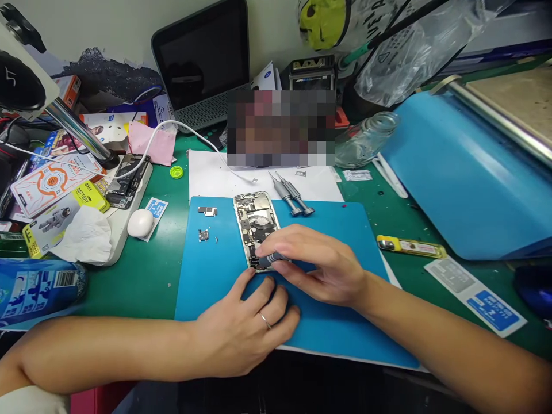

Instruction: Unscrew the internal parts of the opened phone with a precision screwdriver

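Observation:
An opened smartphone (257, 221), its inner parts bared, lies on the blue mat (328, 328). Over its lower end, my right hand (321, 261) grips a grey screwdriver (269, 260) between thumb and fingers; the tip is hidden. My left hand (254, 322) rests on the mat with bent, parted fingers, the index finger at the phone's bottom edge. It wears a ring. Left of the phone lie a small metal-covered part (207, 211), a dark small part (203, 235) and a tiny piece (216, 240). Two more grey screwdrivers (291, 194) lie beyond the phone.
A white cable (172, 122) crosses the left side. Another opened phone (128, 183) sits among boxes there, near a white earbud case (140, 223). A glass jar (368, 138) and a yellow cutter (411, 247) are at right. A dark screen (202, 54) stands behind.

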A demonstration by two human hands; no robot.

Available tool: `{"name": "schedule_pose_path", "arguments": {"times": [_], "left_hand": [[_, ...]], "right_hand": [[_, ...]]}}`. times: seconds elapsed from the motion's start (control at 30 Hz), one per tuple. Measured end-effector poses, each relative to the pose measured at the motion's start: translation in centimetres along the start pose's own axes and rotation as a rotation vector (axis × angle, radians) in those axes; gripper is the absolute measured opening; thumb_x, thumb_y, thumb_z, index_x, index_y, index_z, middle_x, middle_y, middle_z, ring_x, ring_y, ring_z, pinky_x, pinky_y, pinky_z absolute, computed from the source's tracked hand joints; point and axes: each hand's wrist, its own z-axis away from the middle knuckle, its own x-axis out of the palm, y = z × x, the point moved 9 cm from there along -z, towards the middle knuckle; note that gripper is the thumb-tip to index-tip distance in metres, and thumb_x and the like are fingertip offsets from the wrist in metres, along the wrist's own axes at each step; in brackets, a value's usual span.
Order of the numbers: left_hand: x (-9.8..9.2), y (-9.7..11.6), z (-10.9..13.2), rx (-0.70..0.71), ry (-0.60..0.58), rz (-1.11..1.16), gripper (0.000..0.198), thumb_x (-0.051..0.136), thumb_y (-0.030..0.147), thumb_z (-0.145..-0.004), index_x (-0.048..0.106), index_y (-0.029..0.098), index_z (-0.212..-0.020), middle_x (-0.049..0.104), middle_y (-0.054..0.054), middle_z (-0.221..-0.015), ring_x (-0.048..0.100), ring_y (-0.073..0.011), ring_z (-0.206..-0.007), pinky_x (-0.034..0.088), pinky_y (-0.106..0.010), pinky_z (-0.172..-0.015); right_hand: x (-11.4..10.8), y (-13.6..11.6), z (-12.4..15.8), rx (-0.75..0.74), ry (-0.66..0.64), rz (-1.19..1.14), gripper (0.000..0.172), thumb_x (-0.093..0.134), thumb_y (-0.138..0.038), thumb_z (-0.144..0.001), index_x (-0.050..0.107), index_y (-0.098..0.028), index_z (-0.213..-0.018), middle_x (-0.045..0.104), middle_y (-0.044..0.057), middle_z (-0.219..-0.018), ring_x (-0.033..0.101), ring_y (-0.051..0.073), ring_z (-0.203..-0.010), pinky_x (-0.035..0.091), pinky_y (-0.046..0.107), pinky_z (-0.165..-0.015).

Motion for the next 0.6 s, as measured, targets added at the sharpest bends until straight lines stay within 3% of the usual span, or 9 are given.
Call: {"name": "schedule_pose_path", "arguments": {"times": [0.13,0.37,0.5,0.6], "left_hand": [[0.1,0.0,0.0,0.001,0.0,0.005,0.052,0.047,0.035,-0.101,0.049,0.01,-0.146,0.055,-0.02,-0.143,0.048,-0.0378,-0.135,0.036,-0.06,-0.112],[-0.1,-0.1,0.0,0.004,0.007,0.024,0.053,0.047,0.037,-0.101,0.048,0.009,-0.146,0.055,-0.021,-0.141,0.049,-0.0376,-0.134,0.034,-0.059,-0.114],[-0.2,-0.5,0.0,-0.004,-0.031,0.071,0.055,0.049,0.039,-0.101,0.047,0.009,-0.147,0.053,-0.019,-0.143,0.049,-0.0371,-0.132,0.035,-0.058,-0.114],[-0.2,-0.7,0.0,-0.019,-0.035,0.114,0.058,0.053,0.041,-0.1,0.045,0.01,-0.148,0.052,-0.019,-0.144,0.047,-0.0371,-0.136,0.031,-0.057,-0.118]], "right_hand": [[0.2,0.0,0.0,-0.013,-0.006,0.0,0.065,0.059,0.0,-0.091,0.041,-0.02,-0.151,0.072,0.004,-0.087,0.074,0.018,-0.086,0.063,0.034,-0.081],[-0.3,-0.6,0.8,-0.05,0.036,0.125,0.068,0.059,-0.005,-0.094,0.036,-0.02,-0.156,0.076,0.01,-0.101,0.076,0.019,-0.09,0.065,0.03,-0.075],[-3.7,0.7,1.4,0.045,0.278,0.212,0.071,0.062,-0.01,-0.095,0.034,-0.029,-0.158,0.078,0.005,-0.1,0.077,0.018,-0.084,0.067,0.03,-0.07],[-6.5,2.0,2.2,0.097,0.487,0.281,0.062,0.067,-0.009,-0.092,0.05,-0.03,-0.147,0.077,0.003,-0.104,0.076,0.016,-0.082,0.066,0.027,-0.067]]}}
